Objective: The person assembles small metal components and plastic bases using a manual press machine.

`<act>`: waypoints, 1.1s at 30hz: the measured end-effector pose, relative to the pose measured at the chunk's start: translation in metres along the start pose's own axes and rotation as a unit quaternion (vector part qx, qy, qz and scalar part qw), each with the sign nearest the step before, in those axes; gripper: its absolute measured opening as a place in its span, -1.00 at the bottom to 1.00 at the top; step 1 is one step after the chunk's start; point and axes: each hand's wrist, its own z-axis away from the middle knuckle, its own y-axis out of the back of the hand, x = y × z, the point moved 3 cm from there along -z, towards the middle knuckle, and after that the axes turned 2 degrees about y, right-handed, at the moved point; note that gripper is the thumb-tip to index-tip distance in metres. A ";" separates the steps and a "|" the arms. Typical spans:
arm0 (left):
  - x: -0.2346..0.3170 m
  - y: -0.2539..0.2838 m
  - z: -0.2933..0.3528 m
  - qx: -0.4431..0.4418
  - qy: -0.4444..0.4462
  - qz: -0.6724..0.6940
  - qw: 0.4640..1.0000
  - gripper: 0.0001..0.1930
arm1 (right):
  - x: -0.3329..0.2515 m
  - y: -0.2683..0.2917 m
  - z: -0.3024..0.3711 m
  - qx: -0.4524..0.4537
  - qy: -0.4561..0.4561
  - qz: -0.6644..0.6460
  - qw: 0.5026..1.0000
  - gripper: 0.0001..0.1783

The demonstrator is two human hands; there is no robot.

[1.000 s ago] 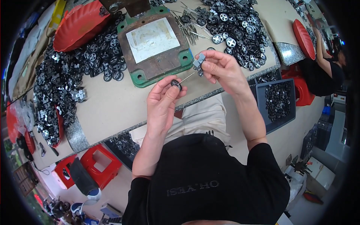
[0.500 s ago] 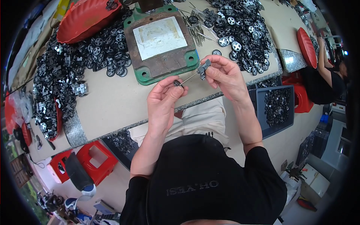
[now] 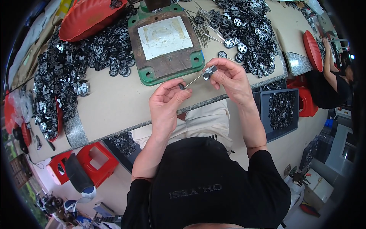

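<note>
My left hand (image 3: 165, 104) is closed in a pinch on a small black toy wheel (image 3: 181, 86). From that wheel a thin metal axle (image 3: 194, 81) slants up to the right. Between thumb and fingers, my right hand (image 3: 235, 83) grips a small dark grey plastic block (image 3: 209, 72) with stepped edges. The axle's far end meets the block's near side; whether it sits inside a hole cannot be made out. Both hands are above the table's front edge, just below the green and brown metal press base (image 3: 167, 65).
Loose wheels (image 3: 253, 45) are heaped right of the press, beside scattered metal axles (image 3: 204, 28). More wheels and plastic blocks (image 3: 81, 88) cover the left side, near a red tray (image 3: 89, 19). A grey bin (image 3: 284, 110) stands at lower right. Another person (image 3: 324, 84) sits far right.
The grey block has turned in my right fingers and now lies more level, showing a brighter face. My left hand keeps its pinch with only a slight shift.
</note>
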 end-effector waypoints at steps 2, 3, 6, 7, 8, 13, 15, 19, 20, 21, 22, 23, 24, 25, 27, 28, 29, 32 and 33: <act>-0.001 0.000 0.000 0.003 -0.008 -0.010 1.000 -0.71 | 0.001 -0.001 0.001 0.002 0.035 0.001 0.999 -0.74; -0.001 0.000 -0.001 0.006 -0.016 -0.020 1.000 -0.71 | 0.000 -0.003 0.001 0.003 0.035 0.001 0.999 -0.74; 0.000 -0.001 0.001 0.004 -0.021 -0.026 0.999 -0.70 | -0.008 -0.010 0.001 0.025 0.039 0.010 0.999 -0.74; -0.001 0.000 0.001 0.004 -0.020 -0.026 0.999 -0.70 | -0.009 -0.011 0.001 0.015 0.027 0.038 0.999 -0.74; -0.001 0.000 0.000 0.003 -0.019 -0.022 1.000 -0.70 | -0.010 -0.012 0.001 0.006 0.015 0.066 0.998 -0.74; 0.001 0.003 -0.001 0.003 0.001 -0.006 1.000 -0.71 | -0.015 -0.009 -0.003 -0.066 0.137 0.155 0.976 -0.62; 0.001 0.002 0.000 -0.001 0.017 -0.002 1.000 -0.72 | -0.017 -0.007 0.000 -0.082 0.166 0.198 0.963 -0.58; -0.002 0.002 -0.001 0.001 0.015 -0.001 1.000 -0.73 | -0.012 -0.008 0.001 -0.087 0.151 0.208 0.962 -0.53; -0.003 0.002 -0.001 0.008 -0.005 -0.007 1.000 -0.72 | -0.012 -0.010 0.001 -0.079 0.147 0.208 0.964 -0.53; -0.002 0.002 0.000 0.015 -0.026 -0.013 0.999 -0.72 | -0.010 -0.011 0.001 -0.078 0.147 0.208 0.964 -0.53; -0.001 0.002 0.000 0.015 -0.026 -0.013 0.999 -0.72 | -0.007 -0.012 0.002 -0.067 0.136 0.189 0.970 -0.53; -0.001 0.001 0.002 0.014 -0.028 -0.018 0.999 -0.71 | -0.005 -0.013 0.002 -0.054 0.125 0.169 0.976 -0.52; 0.000 0.001 0.002 0.014 -0.030 -0.023 0.999 -0.71 | -0.005 -0.014 0.003 -0.053 0.125 0.169 0.976 -0.52; 0.000 0.000 0.002 0.013 -0.029 -0.024 0.999 -0.71 | -0.005 -0.014 0.003 -0.046 0.102 0.112 0.987 -0.52; -0.001 0.000 0.001 0.012 -0.011 0.002 1.000 -0.69 | -0.003 -0.015 0.003 -0.039 0.080 0.054 0.995 -0.51; -0.002 -0.002 0.003 0.012 -0.011 0.001 1.000 -0.69 | -0.004 -0.016 0.004 -0.031 0.124 0.133 0.983 -0.50; 0.002 -0.005 0.007 0.017 -0.095 -0.102 0.990 -0.69 | -0.005 -0.017 0.006 -0.024 0.166 0.211 0.963 -0.49; 0.009 -0.009 0.009 0.024 -0.111 -0.157 0.981 -0.70 | -0.005 -0.019 0.007 -0.041 0.159 0.149 0.975 -0.49; 0.007 -0.008 0.008 0.027 -0.045 -0.110 0.993 -0.71 | -0.006 -0.019 0.007 -0.040 0.160 0.149 0.975 -0.49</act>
